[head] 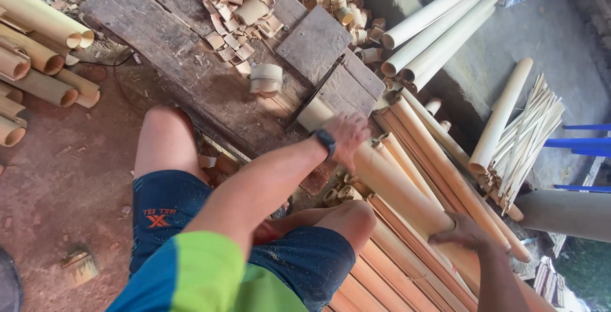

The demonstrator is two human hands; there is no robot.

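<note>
Both hands (347,137) (461,230) gripping bamboo pole (394,188) (offcuts (238,16) ahead)

There is one camera, worn on the person's head. It looks steeply down, close over their own knees and arms, at the wooden worktop (191,64), the dirt floor (57,185) and the bamboo poles (439,32) beyond.

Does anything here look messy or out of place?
Only offcuts: cut bamboo rings and chips lie strewn over the plank bench. The left hand and right hand grip one bamboo pole at the saw blade.
</note>
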